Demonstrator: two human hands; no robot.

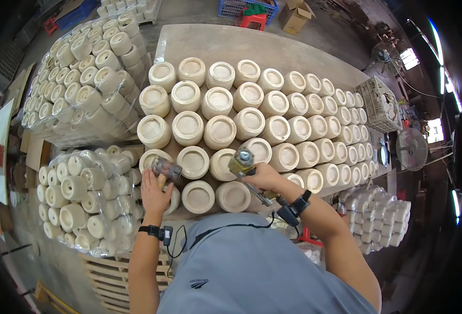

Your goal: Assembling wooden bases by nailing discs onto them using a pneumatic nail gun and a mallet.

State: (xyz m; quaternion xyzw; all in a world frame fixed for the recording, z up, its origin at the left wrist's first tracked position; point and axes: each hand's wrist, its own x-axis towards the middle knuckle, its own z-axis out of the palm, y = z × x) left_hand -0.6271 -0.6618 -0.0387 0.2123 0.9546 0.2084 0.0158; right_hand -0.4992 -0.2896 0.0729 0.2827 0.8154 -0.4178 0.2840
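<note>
My left hand is closed round the wooden handle of a mallet. Its worn, dark, cylinder-shaped head lies over the rim of a pale round pot-like piece at the near left of the table. My right hand grips what looks like a nail gun, yellow-green with a round silver cap and a metal strip running back toward me. The tool is above the near rows, partly covering a pale piece. Whether it touches that piece I cannot tell. Rows of these round pieces stand on the table, recessed circular faces up.
Plastic-wrapped stacks of similar pieces stand at the left, near left and right. A crate sits at the table's right end, beside a fan. Wooden pallets lie at the lower left. Cables hang from both wrist straps.
</note>
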